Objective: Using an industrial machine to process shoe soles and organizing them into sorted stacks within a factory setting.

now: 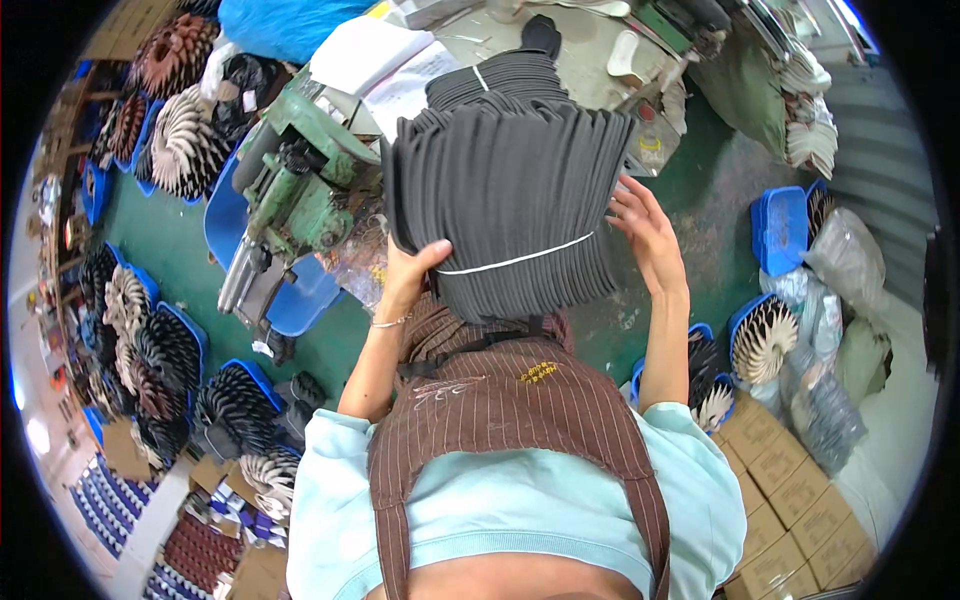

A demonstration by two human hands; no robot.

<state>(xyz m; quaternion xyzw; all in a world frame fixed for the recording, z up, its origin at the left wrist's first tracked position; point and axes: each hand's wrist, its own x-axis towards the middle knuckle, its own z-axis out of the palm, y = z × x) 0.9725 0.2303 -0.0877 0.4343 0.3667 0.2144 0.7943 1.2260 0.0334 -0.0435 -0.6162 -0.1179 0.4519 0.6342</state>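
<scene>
Green workshop floor point(180, 240) is stretching out below, crowded with blue bins point(780, 228) of fanned-out insoles, and a worn green machine point(300, 195) is sitting just left of the action. Right at the centre, both hands are hugging a thick bundle of dark grey insoles point(500, 195), stacked on edge and tied round with a thin white band point(515, 260).

The left hand point(408, 272) is pressing in against the lower left side of the bundle, thumb hooking over the front edge near the band, fingers tucked behind and out of sight. The right hand point(648, 235) is spreading wide and flat along the right side, fingers open and splayed, steadying more than gripping. So neither hand is closing fully round anything; they are squeezing the stack between them, held up in front of the brown striped apron point(500, 400).

Here is the worry: that one band is doing a lot of work. With the top of the stack fanning out well above it, a loose squeeze or a tilt could be letting the upper pieces slide free and spill toward the machine or the floor. The open right hand is looking the weaker side; if it slips, the whole bundle could be rolling off to the right.

Further out, cardboard boxes point(790, 500) are lining the lower right, and papers point(370, 60) are lying on the bench beyond the bundle.
</scene>
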